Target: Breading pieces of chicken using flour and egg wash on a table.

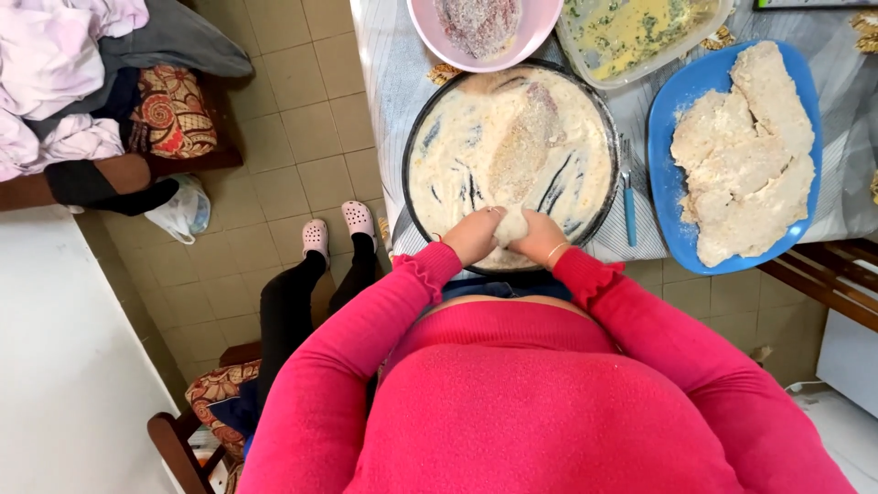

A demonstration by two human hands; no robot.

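Pink sweater fills the bottom of the frame, both sleeves running up to the centre. Left hand and right hand meet at the near rim of the round dark pan, both clamped together around a pale lump of breaded meat, fingers curled in, likely pressing the crumb on. Lump sits over the pan's lower edge, so loose crumbs would drop back into the coating. Pan is covered in pale breadcrumbs with a crumbed cutlet lying flat in its middle. Upper centre: pink bowl holding a coated piece, touching the pan's far rim. Just right of it, clear tray of yellow egg mix with green herbs. Right of frame: blue oval plate stacked with finished breaded cutlets, close to the pan for a short reach. Blue-handled fork lies on the desk between pan and plate. Left of frame: tiled floor, person's own legs in black with pink clogs, chair with heaped clothes upper left.
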